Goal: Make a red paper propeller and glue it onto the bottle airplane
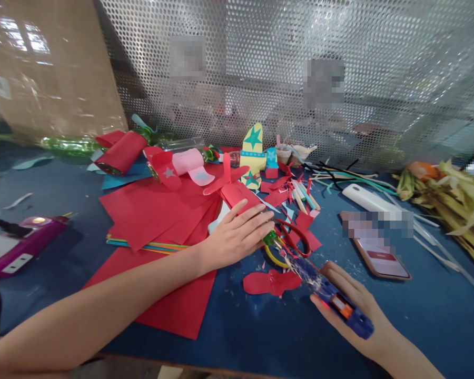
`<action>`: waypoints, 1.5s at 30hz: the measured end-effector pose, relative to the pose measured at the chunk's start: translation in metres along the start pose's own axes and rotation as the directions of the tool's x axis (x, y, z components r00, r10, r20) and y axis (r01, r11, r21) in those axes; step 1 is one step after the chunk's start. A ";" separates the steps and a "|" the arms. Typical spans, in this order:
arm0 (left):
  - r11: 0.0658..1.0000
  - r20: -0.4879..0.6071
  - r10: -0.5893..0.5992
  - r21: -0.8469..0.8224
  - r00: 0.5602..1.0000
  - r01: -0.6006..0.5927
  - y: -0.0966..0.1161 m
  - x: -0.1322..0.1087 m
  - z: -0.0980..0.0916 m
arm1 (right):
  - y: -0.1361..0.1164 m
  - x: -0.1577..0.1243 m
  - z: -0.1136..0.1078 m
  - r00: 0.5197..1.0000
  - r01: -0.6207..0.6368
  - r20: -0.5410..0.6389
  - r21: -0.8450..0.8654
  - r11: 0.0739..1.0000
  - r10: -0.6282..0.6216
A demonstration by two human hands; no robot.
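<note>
- A dark blue desk (229, 326) ran up to a perforated metal screen (284, 68) at 12 o'clock, with a brown cardboard sheet (47, 68) leaning at 10 o'clock.
- The left hand (237, 234) lay palm-down near the middle of the desk on a loose stack of red paper sheets (158, 210). Its fingers (256, 218) were spread flat, gripping nothing, with the tips just beside red-handled scissors (296, 237).
- The right hand (351, 310), at 5 o'clock, was turned palm-up. Its fingers were curled loosely around a blue plastic glue gun (332, 297) with an orange switch, cradling it.
- The glue gun's nozzle pointed toward 10 o'clock and ended near a yellow ring (274, 259) beside the left fingertips.
- A small red paper cut-out (270, 282) lay loose on the desk between the two hands, apart from both.
- At 12 o'clock stood made-up paper pieces: a yellow paper shape with teal stars (253, 152), a red paper roll (122, 152) and a pink curled piece (191, 163). These looked finished, by my reading.
- The red sheets under the left hand looked mostly whole, and scraps littered the middle, so cutting and gluing seemed only partly done.
- A smartphone (383, 258) lay at 3 o'clock, a heap of yellow-green leaf strips (454, 200) at 2 o'clock, and a magenta device (23, 242) at 9 o'clock.
</note>
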State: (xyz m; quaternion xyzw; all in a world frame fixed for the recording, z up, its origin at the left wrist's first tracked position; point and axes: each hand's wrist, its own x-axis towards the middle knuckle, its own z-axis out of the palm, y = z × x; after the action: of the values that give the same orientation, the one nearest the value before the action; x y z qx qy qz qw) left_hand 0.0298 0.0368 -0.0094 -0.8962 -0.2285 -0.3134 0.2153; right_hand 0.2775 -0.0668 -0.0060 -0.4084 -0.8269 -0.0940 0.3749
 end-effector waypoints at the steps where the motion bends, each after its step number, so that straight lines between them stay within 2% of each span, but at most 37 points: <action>1: 1.000 0.001 -0.001 0.001 1.000 0.001 0.000 0.000 0.000 | 0.001 0.000 0.000 1.000 0.004 -0.015 -0.017 1.000 -0.004; 7: 1.000 -0.001 -0.005 0.004 1.000 0.005 0.000 0.000 0.000 | 0.003 0.003 -0.001 0.999 0.044 0.008 -0.077 0.996 -0.043; 10: 1.000 -0.003 -0.011 0.006 1.000 0.011 0.000 0.000 0.000 | 0.003 0.003 -0.001 0.998 0.050 -0.028 -0.111 0.993 -0.053; 16: 1.000 0.005 -0.011 -0.001 1.000 0.011 0.000 0.000 0.000 | 0.005 -0.001 0.002 0.999 0.040 -0.030 -0.065 0.997 -0.042; 30: 1.000 -0.005 -0.023 -0.011 1.000 0.022 -0.002 0.000 -0.002 | 0.003 0.004 0.000 0.998 0.057 0.004 -0.162 0.985 -0.057; 39: 0.999 0.001 -0.033 -0.015 0.999 0.033 -0.003 0.000 -0.002 | 0.001 0.006 -0.002 1.000 0.010 0.025 -0.051 0.999 -0.009; 42: 1.000 0.000 -0.028 -0.014 1.000 0.028 -0.003 0.000 -0.001 | -0.001 0.009 -0.002 0.999 0.017 0.028 -0.064 0.998 -0.015; 45: 1.000 -0.005 -0.023 -0.014 1.000 0.023 -0.003 0.000 -0.001 | -0.005 0.013 -0.003 0.997 0.003 0.071 -0.014 1.000 -0.002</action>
State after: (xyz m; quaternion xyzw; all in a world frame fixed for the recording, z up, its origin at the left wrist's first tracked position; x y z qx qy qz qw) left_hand 0.0274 0.0388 -0.0082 -0.8943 -0.2359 -0.3196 0.2059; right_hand 0.2704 -0.0637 0.0063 -0.4131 -0.8395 -0.0858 0.3423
